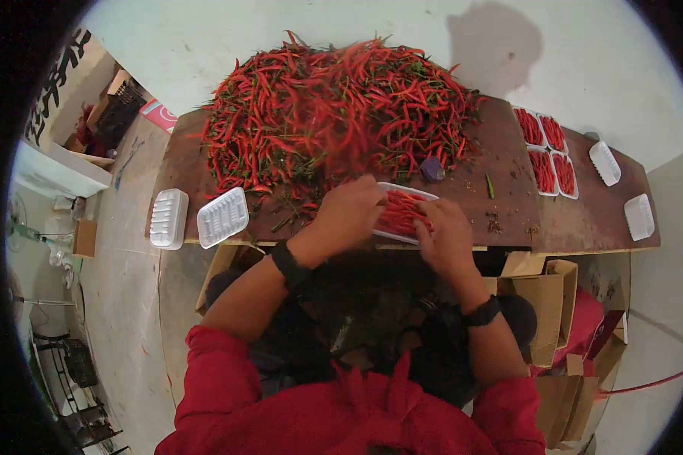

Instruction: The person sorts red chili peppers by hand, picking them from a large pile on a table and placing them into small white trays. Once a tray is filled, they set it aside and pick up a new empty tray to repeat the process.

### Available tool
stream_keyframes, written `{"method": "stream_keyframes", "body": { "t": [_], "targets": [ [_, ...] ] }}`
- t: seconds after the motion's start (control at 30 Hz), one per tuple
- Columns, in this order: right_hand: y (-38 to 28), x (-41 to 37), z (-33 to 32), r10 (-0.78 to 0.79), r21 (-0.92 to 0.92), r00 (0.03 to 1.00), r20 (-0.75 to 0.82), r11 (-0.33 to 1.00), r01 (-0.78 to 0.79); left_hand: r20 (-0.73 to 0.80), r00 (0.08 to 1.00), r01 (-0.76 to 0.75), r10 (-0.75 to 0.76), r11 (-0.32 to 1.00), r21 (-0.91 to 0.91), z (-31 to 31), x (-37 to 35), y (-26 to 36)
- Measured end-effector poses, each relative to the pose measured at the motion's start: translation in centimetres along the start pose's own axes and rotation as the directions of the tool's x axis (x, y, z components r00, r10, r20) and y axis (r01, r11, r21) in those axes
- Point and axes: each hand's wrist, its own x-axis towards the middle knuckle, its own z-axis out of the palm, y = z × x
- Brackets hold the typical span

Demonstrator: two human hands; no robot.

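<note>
A white foam tray partly filled with red chilies lies at the near edge of the brown table. My left hand rests on the tray's left end, fingers curled over the chilies. My right hand presses on the tray's right end, touching the chilies. A big heap of red chilies with green stems rises just behind the tray. Whether either hand pinches a chili is hidden.
Empty white trays and a stack of trays sit at the table's left end. Several filled trays and two empty ones lie to the right. Cardboard boxes stand under the table at right. A small purple object lies beside the heap.
</note>
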Motion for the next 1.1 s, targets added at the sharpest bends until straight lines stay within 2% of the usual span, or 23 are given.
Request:
{"method": "stream_keyframes", "body": {
  "t": [0.07,0.33,0.47,0.67,0.8,0.87,0.9,1.0,1.07,1.1],
  "targets": [
    [0.4,0.0,0.6,0.006,-0.032,1.000,0.025,0.999,-0.005,-0.035,0.999,-0.030,0.032,0.998,0.053,0.5,0.3,-0.6],
    [0.5,0.2,1.4,-0.019,-0.118,0.993,0.116,0.992,0.032,0.009,1.000,-0.028,0.027,0.993,0.117,1.6,1.0,-1.2],
    [0.5,0.3,1.3,-0.017,-0.102,0.993,0.120,0.994,0.029,0.078,0.997,0.006,-0.020,0.984,0.178,1.8,1.1,-1.3],
    [0.9,0.4,1.5,-0.064,-0.082,0.994,0.092,0.994,0.072,0.082,0.996,0.002,-0.019,0.978,0.210,2.6,1.0,-1.8],
    [0.9,0.5,1.4,-0.035,-0.092,0.991,0.131,0.995,0.048,0.123,0.991,0.034,-0.061,0.976,0.213,2.8,1.1,-1.8],
    [0.9,0.5,1.5,-0.034,-0.092,0.990,0.140,0.995,0.047,-0.061,0.994,-0.081,0.093,0.982,0.170,3.3,1.0,-2.1],
    [0.9,0.5,1.5,-0.032,-0.091,0.990,0.137,0.995,0.045,-0.062,0.994,-0.080,0.092,0.982,0.172,3.3,1.0,-2.1],
    [0.7,0.6,1.5,-0.048,-0.103,0.991,0.126,0.993,0.061,-0.043,0.995,-0.077,0.086,0.979,0.188,3.0,1.1,-1.8],
    [0.7,0.7,1.5,-0.068,-0.116,0.991,0.119,0.990,0.082,0.117,0.993,0.004,-0.030,0.978,0.210,2.8,1.3,-1.7],
    [0.8,0.7,1.6,-0.083,-0.127,0.990,0.114,0.987,0.097,0.112,0.993,0.006,-0.031,0.976,0.216,2.7,1.4,-1.6]
  ]
}}
